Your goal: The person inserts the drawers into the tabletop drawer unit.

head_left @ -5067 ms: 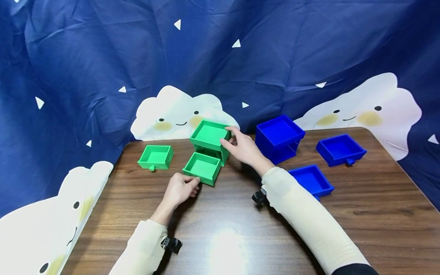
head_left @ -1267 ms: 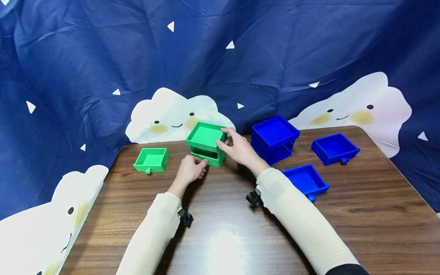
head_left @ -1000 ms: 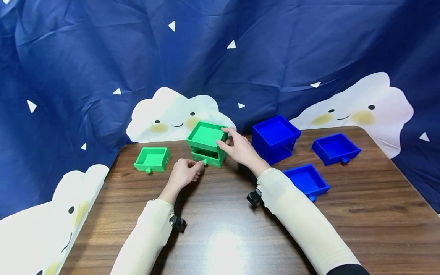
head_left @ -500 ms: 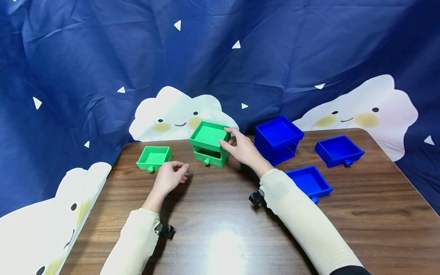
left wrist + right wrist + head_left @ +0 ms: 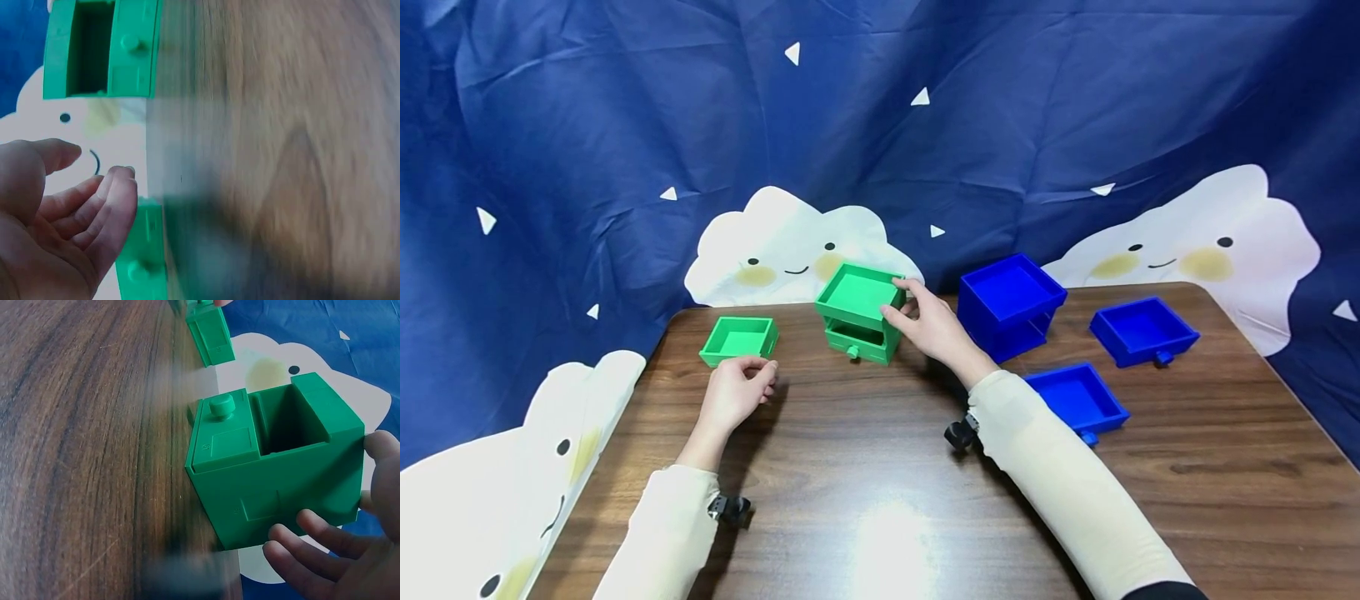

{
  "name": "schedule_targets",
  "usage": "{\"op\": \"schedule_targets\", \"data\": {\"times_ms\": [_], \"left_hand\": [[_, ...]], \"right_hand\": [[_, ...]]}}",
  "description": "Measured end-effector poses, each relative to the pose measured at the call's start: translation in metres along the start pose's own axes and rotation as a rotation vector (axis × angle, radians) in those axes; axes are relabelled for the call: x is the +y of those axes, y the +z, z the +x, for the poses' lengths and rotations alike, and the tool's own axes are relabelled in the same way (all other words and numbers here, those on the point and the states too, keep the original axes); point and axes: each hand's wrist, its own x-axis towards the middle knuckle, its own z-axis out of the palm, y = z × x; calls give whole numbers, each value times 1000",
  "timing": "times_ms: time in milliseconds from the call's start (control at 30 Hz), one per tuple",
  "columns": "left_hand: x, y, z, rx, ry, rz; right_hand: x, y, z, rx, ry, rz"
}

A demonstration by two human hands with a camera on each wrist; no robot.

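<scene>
A small green cabinet (image 5: 859, 292) with a tray-like top stands at the back of the table. Its lower bay contains a green drawer (image 5: 872, 350) pushed in, with a round knob on its front; the upper bay is hollow. My right hand (image 5: 931, 329) grips the cabinet by its right side, thumb near the front edge and fingers along the side. My left hand (image 5: 735, 396) holds nothing; its fingers are loosely bent, with the thumb apart in the left wrist view. Just beyond it lies a loose green drawer (image 5: 739, 337), whose knob the hand covers in the head view.
Right of the green cabinet stands a blue cabinet (image 5: 1011, 292) with open bays. Two loose blue drawers lie near it, one blue drawer (image 5: 1144, 329) farther right and a nearer blue drawer (image 5: 1078, 398) beside my right sleeve. A blue cloud-patterned curtain (image 5: 880, 125) hangs behind the table.
The lower green drawer slid back into the cabinet under my left hand. That hand then released it and moved left to the loose drawer. My right hand stays on the cabinet.
</scene>
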Motion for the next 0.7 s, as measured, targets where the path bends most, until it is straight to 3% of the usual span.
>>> {"op": "schedule_targets", "data": {"times_ms": [233, 700], "left_hand": [[-13, -14, -2, 70, -47, 47], [-35, -32, -2, 111, -119, 132]], "right_hand": [[3, 0, 0, 17, -12, 5], [5, 2, 2, 25, -20, 25]]}}
